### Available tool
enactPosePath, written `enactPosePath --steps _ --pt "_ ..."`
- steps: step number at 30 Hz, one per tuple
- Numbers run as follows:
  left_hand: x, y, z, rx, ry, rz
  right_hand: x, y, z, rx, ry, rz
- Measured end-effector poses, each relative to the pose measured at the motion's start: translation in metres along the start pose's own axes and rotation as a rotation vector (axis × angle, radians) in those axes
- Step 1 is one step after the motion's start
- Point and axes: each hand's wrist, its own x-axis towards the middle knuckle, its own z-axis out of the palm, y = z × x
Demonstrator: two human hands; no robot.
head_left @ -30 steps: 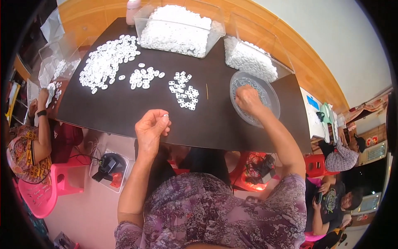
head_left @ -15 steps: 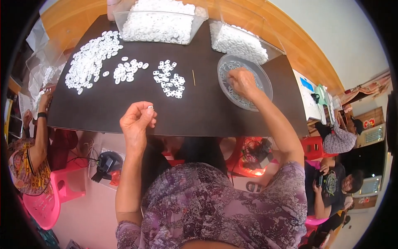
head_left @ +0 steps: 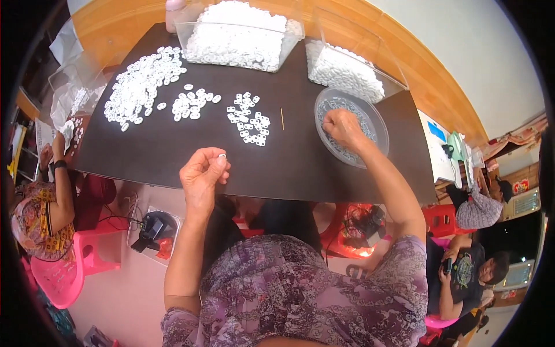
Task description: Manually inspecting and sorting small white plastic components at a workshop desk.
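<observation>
Above the table's near edge, my left hand is closed, pinching a small white plastic piece between thumb and fingertips. My right hand is inside a round clear tub of small thin grey metal pieces that look like screws. Its fingers are curled together, and whatever they hold is hidden. Small white rectangular pieces with dark holes lie loosely on the dark table between my hands. Left of them is a small group of white oval pieces. A thin yellowish stick lies left of the tub.
A larger heap of white ovals covers the table's left part. Two clear bins, one large and one smaller, hold white pieces at the back. A person's arm is at the far left; another person sits at the right.
The whole view has shifted, so the table and tub appear slightly lower and farther right. My left hand keeps its pinch, and my right hand stays in the tub, fingers still curled.
</observation>
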Motion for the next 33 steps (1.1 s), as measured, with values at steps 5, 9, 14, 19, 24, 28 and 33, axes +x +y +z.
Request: enactPosePath --steps 5,9,14,19,24,28,33 --pt "-0.003 0.001 -0.001 -0.033 0.005 -0.027 0.0 0.002 0.003 -0.14 -0.003 -0.114" --pt "-0.002 0.002 -0.001 -0.042 -0.009 -0.032 -0.004 0.0 0.003 -0.219 0.04 -0.192" --pt "0.0 0.001 -0.002 -0.026 -0.007 -0.021 -0.006 0.007 0.006 -0.149 0.126 -0.1" --pt "0.002 0.0 -0.003 -0.022 -0.001 0.0 -0.007 0.01 -0.002 -0.014 0.163 -0.039" --pt "0.001 -0.001 -0.003 -0.021 0.01 0.009 -0.008 0.007 0.002 0.015 0.116 -0.048" --pt "0.001 -0.003 -0.002 -0.023 -0.003 0.015 -0.007 0.003 0.007 -0.044 0.093 -0.066" --pt "0.0 -0.002 -0.004 -0.02 0.003 0.002 -0.001 -0.001 0.007 -0.034 0.016 -0.011"
